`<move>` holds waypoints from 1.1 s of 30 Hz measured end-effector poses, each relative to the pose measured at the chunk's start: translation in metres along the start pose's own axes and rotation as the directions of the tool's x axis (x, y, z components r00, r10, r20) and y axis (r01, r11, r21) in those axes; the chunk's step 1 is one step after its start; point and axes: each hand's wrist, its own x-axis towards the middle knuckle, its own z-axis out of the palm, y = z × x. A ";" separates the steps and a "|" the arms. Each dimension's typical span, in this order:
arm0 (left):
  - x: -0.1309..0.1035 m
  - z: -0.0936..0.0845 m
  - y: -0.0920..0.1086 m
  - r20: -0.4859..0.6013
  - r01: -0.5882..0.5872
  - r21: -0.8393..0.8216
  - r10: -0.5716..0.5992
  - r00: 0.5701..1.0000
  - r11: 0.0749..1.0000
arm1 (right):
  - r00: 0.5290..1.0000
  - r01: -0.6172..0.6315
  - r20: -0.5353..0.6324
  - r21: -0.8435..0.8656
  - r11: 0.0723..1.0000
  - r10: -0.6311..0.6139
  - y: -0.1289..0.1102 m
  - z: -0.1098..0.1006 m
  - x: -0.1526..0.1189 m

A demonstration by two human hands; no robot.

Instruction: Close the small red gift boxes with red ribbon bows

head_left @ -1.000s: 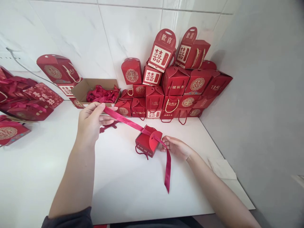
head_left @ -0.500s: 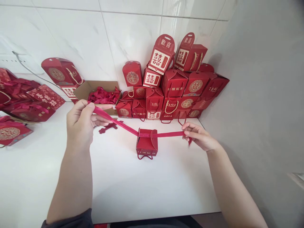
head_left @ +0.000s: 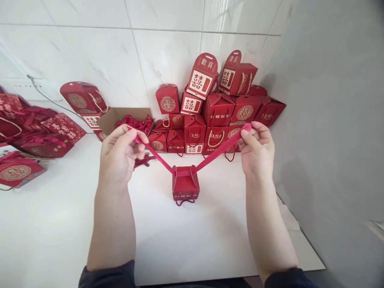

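A: Change logged?
B: Right hand [head_left: 258, 152]: low beside the box [head_left: 186, 186] a second ago, now raised right of centre, about level with the left hand [head_left: 117, 154]. Fingers of both closed, each pinching the ribbon [head_left: 222, 149]. Box stands on the counter [head_left: 192, 248], mid-frame, now square to view.
A: Meaning?
B: Ribbon crosses the box top, both lengths rising in a V. Judged threaded, pulled fairly taut; no knot seen.
A: Unclear?
B: Ribbon tips, hidden in the grip. Beyond: dark red piece [head_left: 145, 161], partly covered by left hand; boxes at left edge [head_left: 15, 174], cut off; carton [head_left: 109, 120] front, masked; stack [head_left: 219, 110], lower right blocked by right hand.
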 end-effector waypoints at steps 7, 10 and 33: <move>-0.018 0.027 -0.019 0.124 0.134 0.135 -0.151 0.981 0.982 | 0.975 -0.033 0.218 -0.078 0.996 0.050 0.002 0.046 -0.043; -0.022 0.036 -0.032 0.087 0.215 0.204 -0.237 0.968 0.955 | 0.932 -0.148 0.325 -0.067 0.987 0.162 0.009 0.060 -0.058; -0.018 0.038 -0.052 0.281 0.100 0.340 -0.202 0.938 0.935 | 0.912 -0.195 0.341 -0.124 0.973 0.226 0.015 0.061 -0.059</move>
